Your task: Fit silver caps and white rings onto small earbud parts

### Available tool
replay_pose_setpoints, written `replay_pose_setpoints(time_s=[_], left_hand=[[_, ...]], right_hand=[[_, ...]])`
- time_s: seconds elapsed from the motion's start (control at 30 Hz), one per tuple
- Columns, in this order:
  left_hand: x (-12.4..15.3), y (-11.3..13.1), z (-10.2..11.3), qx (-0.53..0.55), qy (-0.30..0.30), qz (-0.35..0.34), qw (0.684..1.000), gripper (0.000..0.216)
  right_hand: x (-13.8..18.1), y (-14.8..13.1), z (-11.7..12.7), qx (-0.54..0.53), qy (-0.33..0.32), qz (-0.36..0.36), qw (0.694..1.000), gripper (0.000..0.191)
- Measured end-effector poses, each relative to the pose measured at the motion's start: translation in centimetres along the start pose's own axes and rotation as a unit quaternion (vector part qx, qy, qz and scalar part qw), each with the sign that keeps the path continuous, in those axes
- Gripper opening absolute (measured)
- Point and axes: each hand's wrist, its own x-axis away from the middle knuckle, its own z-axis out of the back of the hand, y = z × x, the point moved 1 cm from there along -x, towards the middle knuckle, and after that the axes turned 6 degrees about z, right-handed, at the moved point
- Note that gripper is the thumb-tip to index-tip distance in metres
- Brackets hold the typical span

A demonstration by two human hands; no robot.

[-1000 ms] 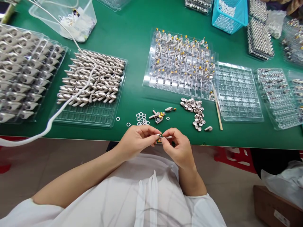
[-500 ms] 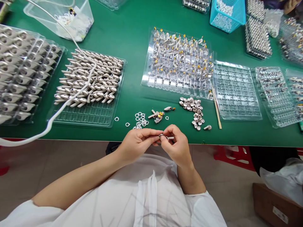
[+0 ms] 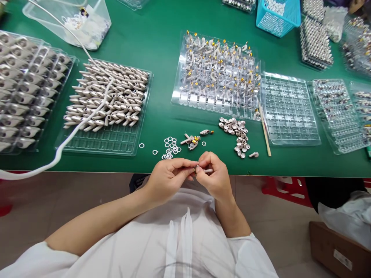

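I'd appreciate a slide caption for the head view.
Left hand and right hand pinch a small part near white rings.

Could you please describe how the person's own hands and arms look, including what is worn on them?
The left hand and right hand are ungloved, and both wrists and forearms are bare. The left sleeve and right sleeve are white, loose and short, ending near the elbows. They belong to a white top.
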Motion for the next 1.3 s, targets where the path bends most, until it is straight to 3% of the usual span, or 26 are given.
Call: replay_pose_setpoints(time_s=[0.27, 0.47, 0.6, 0.73, 0.87, 1.3], left_hand=[[-0.3, 0.4, 0.5, -0.022, -0.034, 0.009, 0.999, 0.020], [-1.2, 0.9, 1.2, 0.052, -0.058, 0.061, 0.995, 0.021], [-1.5, 1.3, 1.2, 0.096, -0.080, 0.108, 0.986, 0.022], [-1.7, 1.4, 1.0, 0.111, -0.099, 0.135, 0.980, 0.024], [-1.8, 1.3, 0.6, 0.109, -0.103, 0.143, 0.978, 0.023], [-1.5, 1.6, 0.3, 0.045, -0.066, 0.119, 0.990, 0.016]], right_hand=[[-0.1, -0.2, 0.1, 0.041, 0.008, 0.024, 0.999, 0.016], [0.2, -0.2, 1.8, 0.007, -0.040, 0.000, 0.999, 0.017], [0.7, -0.4, 3.3, 0.028, -0.065, 0.097, 0.993, 0.040], [1.1, -0.4, 3.9, 0.127, -0.073, 0.199, 0.969, 0.035], [1.2, -0.4, 3.9, 0.164, -0.062, 0.219, 0.960, 0.036], [1.2, 0.3, 3.0, 0.122, -0.037, 0.279, 0.952, 0.048]])
